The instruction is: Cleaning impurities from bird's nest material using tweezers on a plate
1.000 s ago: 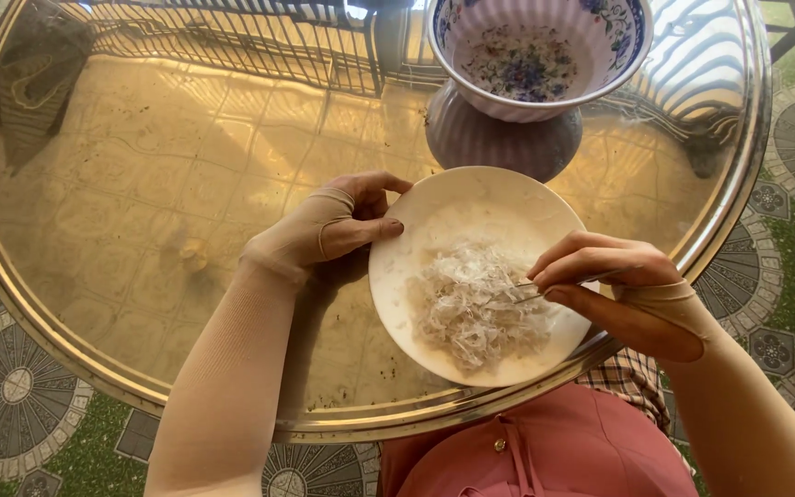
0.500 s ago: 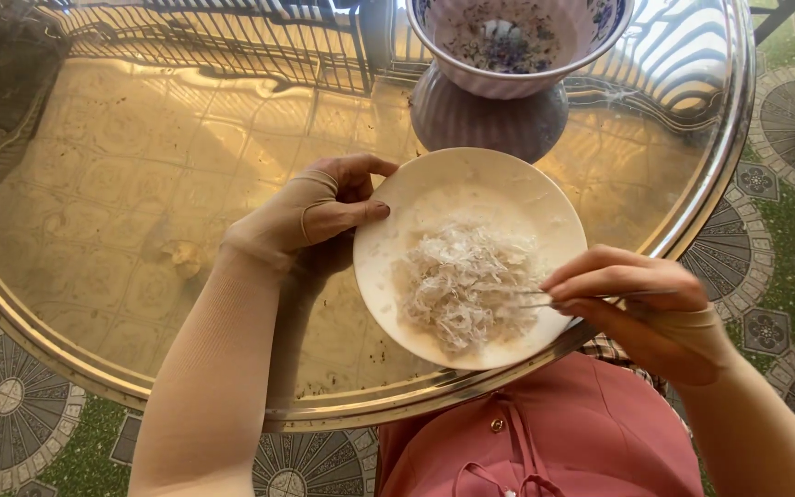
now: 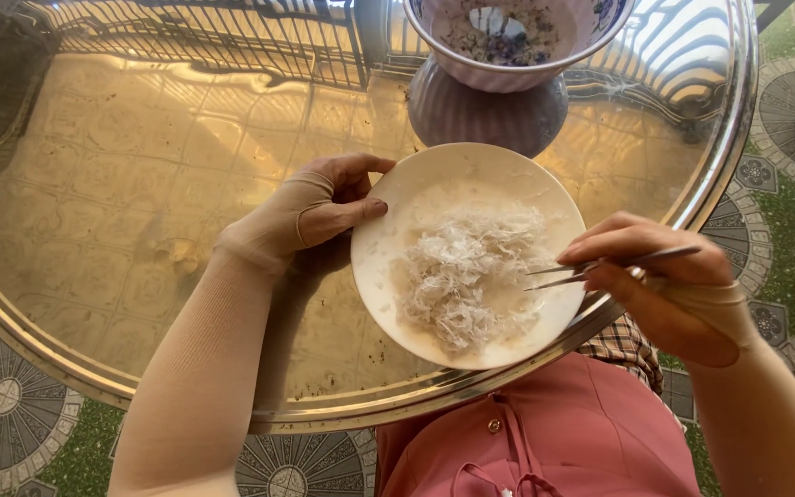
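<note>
Round white ceramic plate [image 3: 434, 184] of shredded white flakes [image 3: 466, 271], gripped at rim by left hand [image 3: 319, 207] (thumb on top). Thin metal tweezers [image 3: 600, 265] pinched in right hand [image 3: 669, 281], tips over the flakes.

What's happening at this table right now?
A person sits at a round glass table. Their left hand steadies the rim of a white plate that holds a heap of white shreds. Their right hand holds metal tweezers, tips pointing into the heap. A patterned bowl stands behind the plate.

A purple-patterned bowl [image 3: 517, 41] stands on the round glass table [image 3: 140, 230] over patterned tiles [image 3: 11, 405].
</note>
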